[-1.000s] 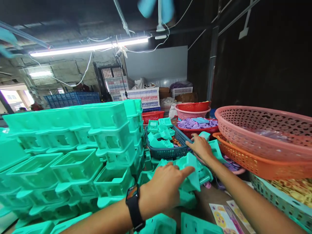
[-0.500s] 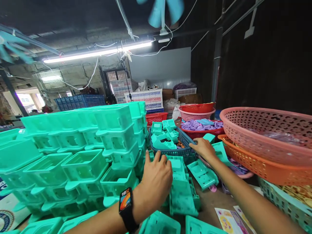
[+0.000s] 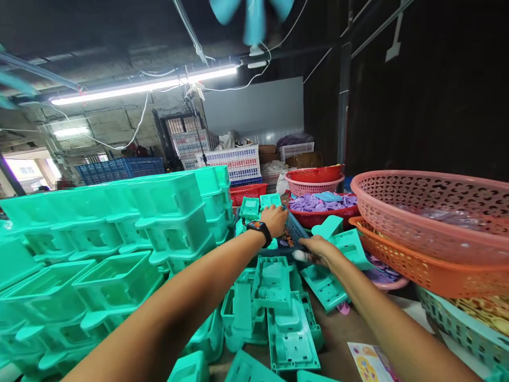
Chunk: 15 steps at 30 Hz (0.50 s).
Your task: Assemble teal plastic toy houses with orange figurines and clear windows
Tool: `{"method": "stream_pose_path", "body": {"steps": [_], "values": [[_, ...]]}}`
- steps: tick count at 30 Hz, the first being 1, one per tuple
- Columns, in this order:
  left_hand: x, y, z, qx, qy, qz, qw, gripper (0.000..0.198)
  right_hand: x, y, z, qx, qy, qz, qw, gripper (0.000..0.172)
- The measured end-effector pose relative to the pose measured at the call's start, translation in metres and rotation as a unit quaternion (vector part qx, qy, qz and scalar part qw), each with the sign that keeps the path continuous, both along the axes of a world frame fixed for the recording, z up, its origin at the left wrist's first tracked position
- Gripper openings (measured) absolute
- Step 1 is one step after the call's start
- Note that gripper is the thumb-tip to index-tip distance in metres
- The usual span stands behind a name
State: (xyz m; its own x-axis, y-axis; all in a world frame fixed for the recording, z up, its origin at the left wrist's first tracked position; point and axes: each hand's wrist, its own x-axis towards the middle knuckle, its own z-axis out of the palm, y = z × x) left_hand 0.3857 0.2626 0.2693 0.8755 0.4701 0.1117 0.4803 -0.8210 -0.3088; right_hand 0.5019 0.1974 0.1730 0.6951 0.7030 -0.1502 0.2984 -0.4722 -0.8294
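My left hand [image 3: 274, 217], with a dark smartwatch on the wrist, reaches far forward into the dark blue basket [image 3: 295, 229] of small teal plastic parts [image 3: 249, 207]. Its fingers curl down among the parts; what they hold is hidden. My right hand [image 3: 318, 250] grips the near rim of that same basket, fingers closed over the edge. Flat teal moulded panels [image 3: 289, 329] lie loose on the table below both arms.
Tall stacks of teal plastic boxes [image 3: 119, 233] fill the left. On the right sit a pink basket [image 3: 429, 212] over an orange basket [image 3: 417, 265]. A red basket of purple pieces [image 3: 318, 204] stands behind. Sticker sheets [image 3: 369, 363] lie near the front edge.
My left hand left the loose teal panels and stretched forward into the blue basket. My right hand shifted from the basket's side to gripping its near rim.
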Motion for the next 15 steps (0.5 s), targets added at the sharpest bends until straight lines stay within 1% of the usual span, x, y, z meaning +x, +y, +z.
{"method": "stream_pose_path", "body": {"steps": [2,5,8,11,13,15], "values": [[0.014,0.017,-0.007,-0.026,0.058,-0.023,0.998,0.031,-0.004,-0.001,-0.006,-0.006,0.044,-0.005,0.999,0.029],[0.026,0.03,-0.02,-0.046,0.112,-0.035,0.992,0.03,-0.008,-0.003,-0.014,0.006,0.076,-0.016,0.997,0.027],[0.033,0.036,-0.029,-0.029,0.11,-0.018,0.993,0.03,-0.009,-0.003,-0.019,0.02,0.087,-0.023,0.996,0.027],[0.041,0.042,-0.034,-0.012,0.09,0.01,0.996,0.032,-0.008,-0.004,-0.021,0.03,0.092,-0.015,0.995,0.027],[0.047,0.047,-0.036,-0.015,0.076,0.027,0.997,0.034,-0.007,-0.004,-0.022,0.035,0.091,-0.01,0.995,0.027],[0.05,0.051,-0.04,-0.036,0.06,0.027,0.997,0.037,-0.006,-0.005,-0.023,0.039,0.088,-0.008,0.995,0.027]]}}
